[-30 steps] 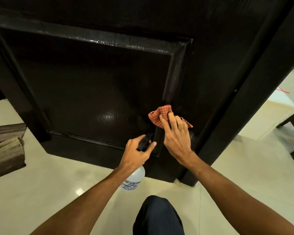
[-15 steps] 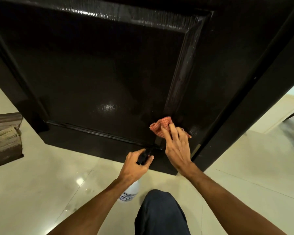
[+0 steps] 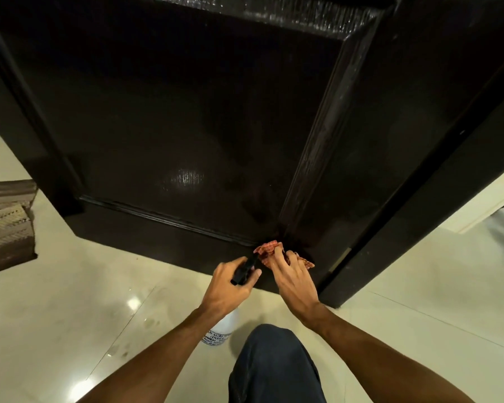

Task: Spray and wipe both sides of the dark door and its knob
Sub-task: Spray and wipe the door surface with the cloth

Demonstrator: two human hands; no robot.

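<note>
**A:** What is seen of the door?

**B:** The door (image 3: pixel 186 112) is shown as a dark, almost black slab of glossy wood that fills the upper part of the view. A flat sunken panel is bordered by a stepped, raised moulding. A soft patch of light is reflected off the panel's sheen, and grain can be made out along the right-hand moulding strip.

**A:** Where is the cloth kept?

**B:** The cloth (image 3: pixel 269 250), a crumpled piece of red-and-orange checked fabric, is pressed against the door at the lower right corner of the panel, where two moulding strips meet. It is partly covered by the right hand (image 3: pixel 296 279). The fingers are spread and nearly straight, laid over the fabric rather than closed round it.

**A:** And the other of the two hands?

**B:** The spray bottle (image 3: pixel 220 330) is gripped by the left hand (image 3: pixel 230 289), just beside the right one. The fingers are curled round the black plastic spray head (image 3: pixel 243 271). The rounded white body, printed with lettering, is hung below the wrist, above the floor (image 3: pixel 70 315). Whether the trigger is squeezed cannot be told.

**A:** What else is shown?

**B:** The floor is laid with pale, polished tiles in which lights are mirrored. A dark door frame (image 3: pixel 419 228) is set just right of the door. A knee (image 3: pixel 274 367) in dark blue fabric is seen at the bottom edge. A folded, coarse woven mat (image 3: pixel 6 228) is laid at the left edge.
</note>
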